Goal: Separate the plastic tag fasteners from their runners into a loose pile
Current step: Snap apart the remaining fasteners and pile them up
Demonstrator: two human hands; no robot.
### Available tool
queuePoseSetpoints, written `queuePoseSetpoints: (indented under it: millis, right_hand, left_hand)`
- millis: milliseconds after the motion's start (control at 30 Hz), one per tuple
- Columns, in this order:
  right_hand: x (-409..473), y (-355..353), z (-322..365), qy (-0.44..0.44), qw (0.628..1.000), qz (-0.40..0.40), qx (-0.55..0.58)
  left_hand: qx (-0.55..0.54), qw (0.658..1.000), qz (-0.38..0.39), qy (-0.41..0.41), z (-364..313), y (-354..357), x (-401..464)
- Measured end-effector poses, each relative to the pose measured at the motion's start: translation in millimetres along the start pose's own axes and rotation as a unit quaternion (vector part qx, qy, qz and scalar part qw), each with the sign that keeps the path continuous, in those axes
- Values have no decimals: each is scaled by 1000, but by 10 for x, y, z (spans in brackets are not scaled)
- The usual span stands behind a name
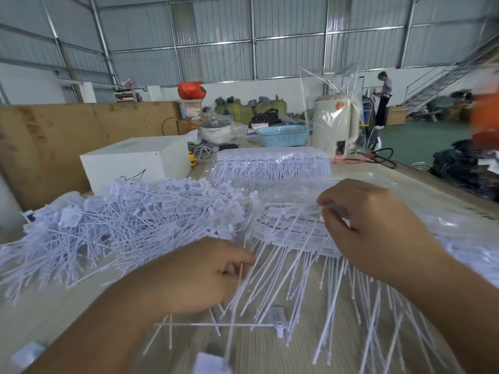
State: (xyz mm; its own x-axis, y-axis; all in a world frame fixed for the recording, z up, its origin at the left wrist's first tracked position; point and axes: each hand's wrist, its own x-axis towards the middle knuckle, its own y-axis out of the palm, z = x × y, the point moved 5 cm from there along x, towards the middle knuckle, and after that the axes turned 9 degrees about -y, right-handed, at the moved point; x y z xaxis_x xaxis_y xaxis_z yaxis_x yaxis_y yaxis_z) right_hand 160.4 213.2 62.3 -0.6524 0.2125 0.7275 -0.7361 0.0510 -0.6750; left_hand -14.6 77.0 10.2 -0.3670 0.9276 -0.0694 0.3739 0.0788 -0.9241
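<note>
**Both hands on a runner of tag fasteners**

From the head camera I saw my left hand (199, 273) low at centre, its fingers curled round a few thin stems of the tag fasteners (291, 276) that hung from the runner (291, 225). My right hand (372, 225) was up and to the right, well apart from the left, thumb and fingers pinching the runner's upper edge. The runner was held tilted above the table (405, 190), its stems fanning down toward me.

The loose pile (129, 220) of separated fasteners lay to the left, just beside the runner. Behind it stood a white box (140, 160). A bagged stack of runners (272, 163) lay beyond my hands, with a blue basket (283, 134) and a cream kettle (334, 122) in clear plastic farther back. A bare stripped runner (216, 325) lay near the table's front edge.
</note>
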Motion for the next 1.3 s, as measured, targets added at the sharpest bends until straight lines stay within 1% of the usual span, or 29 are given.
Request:
queuePoseSetpoints:
  millis: [67, 100, 167, 333, 400, 500, 567, 600, 667, 733, 800, 833, 867, 967, 1000, 1033, 1100, 1133, 1200, 1233, 1267, 1300]
  right_hand:
    - [-1, -4, -17, 5, 1000, 0, 0]
    - [-1, -1, -22, 6, 1000, 3, -1]
    - [-2, 12, -22, 8, 1000, 9, -1]
    - [3, 19, -17, 8, 1000, 16, -7]
    - [2, 15, -31, 15, 1000, 16, -14]
    - [7, 14, -45, 21, 999, 16, -23]
    - [9, 19, -33, 18, 999, 18, -23]
    - [10, 19, -20, 15, 999, 18, -22]
    - [10, 18, 16, 2, 1000, 15, -18]
    - [13, 15, 85, -23, 1000, 18, -11]
    - [11, 10, 171, -57, 998, 21, -11]
    - [6, 10, 209, -69, 997, 22, -15]
    - [0, 8, 242, -77, 997, 22, -19]
    - [-16, 6, 315, -100, 994, 14, -34]
    - [-18, 16, 342, -107, 994, 16, -33]
    - [-21, 28, 382, -116, 993, 18, -30]
    - [-31, 60, 491, -141, 989, 21, -24]
    - [-37, 88, 554, -155, 987, 29, -21]
    - [-55, 149, 635, -167, 984, 56, -3]
    - [-61, 168, 640, -165, 984, 62, 7]
    - [-66, 181, 626, -157, 985, 63, 17]
    - [-69, 190, 600, -147, 987, 66, 30]
  left_hand:
    - [67, 996, 57, 14, -12, 85, -33]
    - [106, 992, 71, 20, -21, 128, -45]
    - [146, 987, 67, 26, -23, 169, -36]
    - [134, 990, 34, 17, -25, 130, -18]
    - [120, 992, 32, 12, 1, 95, -14]
    - [82, 995, 62, 20, -13, 69, -26]
    - [62, 994, 94, 15, -33, 115, -40]
    - [59, 994, 96, 7, -27, 132, -35]
    - [73, 995, 60, -12, 3, 108, -5]
    - [121, 992, -24, -26, 40, 14, 40]
    - [174, 977, -112, -45, 79, -75, 70]
    - [174, 974, -138, -53, 98, -98, 76]
    - [156, 975, -146, -57, 112, -111, 68]
    - [58, 990, -123, -47, 119, -96, 49]
    - [9, 990, -138, -32, 71, -113, 38]
    - [-39, 985, -170, -11, 6, -141, 37]
    - [-94, 965, -243, 23, -157, -189, 42]
    - [-96, 959, -264, 36, -254, -189, 36]
    - [-47, 956, -284, 60, -408, -149, 49]
    - [-24, 957, -280, 71, -445, -122, 60]
    - [-31, 961, -263, 74, -442, -100, 67]
    - [-70, 968, -228, 73, -411, -71, 78]
